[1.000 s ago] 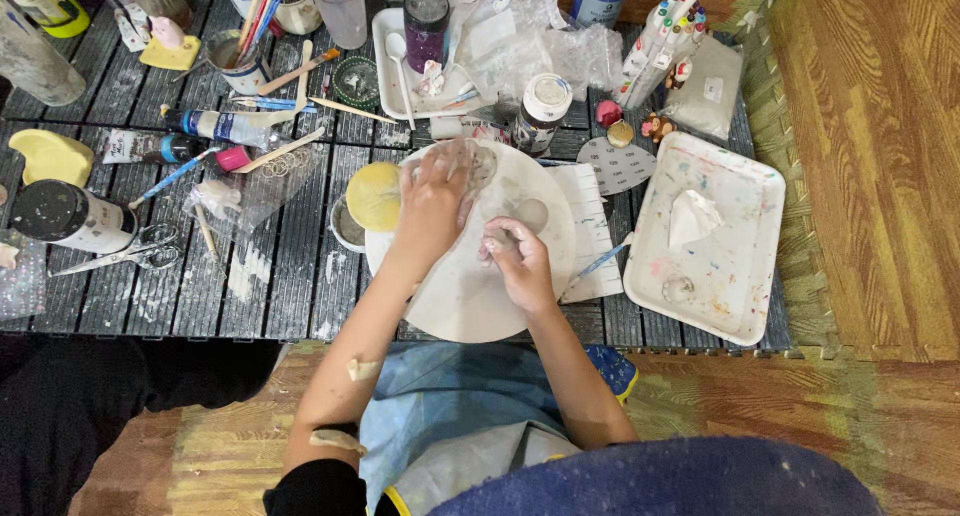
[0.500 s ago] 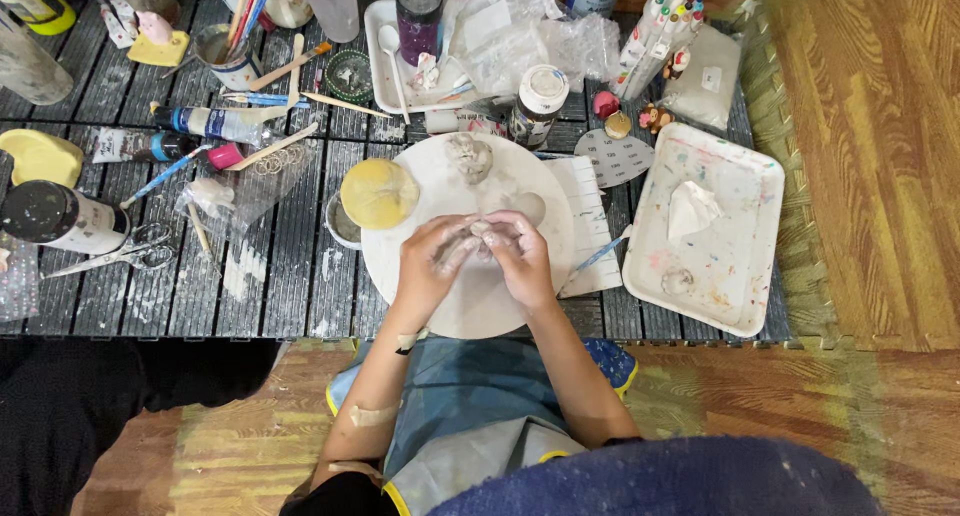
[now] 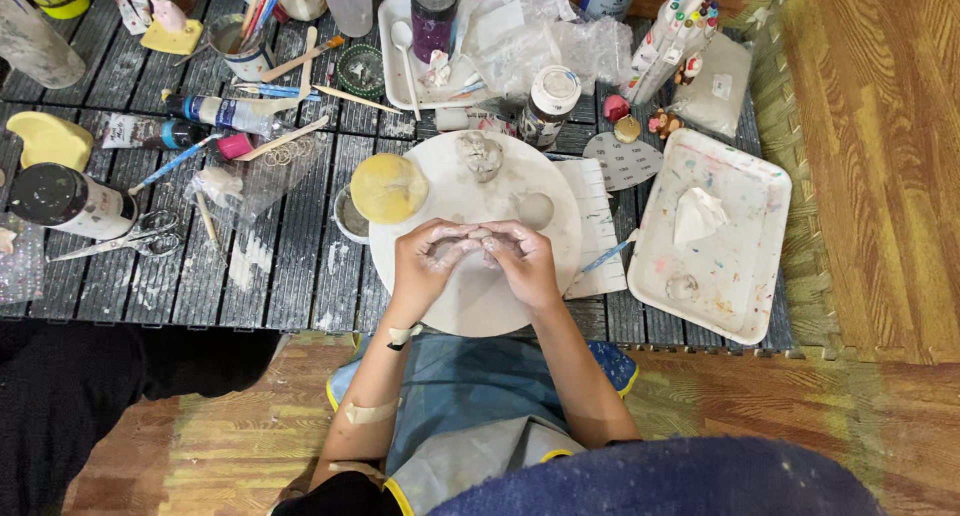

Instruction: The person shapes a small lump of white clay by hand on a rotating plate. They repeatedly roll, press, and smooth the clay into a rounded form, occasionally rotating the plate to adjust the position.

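Grey clay lump pinched between both hands, fingers curled.

White-labelled black-capped jar lying at table's left; white-capped labelled jar behind round board; clear plastic bags crumpled at back; marker pack beside them

scissors | yellow sponge | paint-stained tray | marker set | white-capped jar
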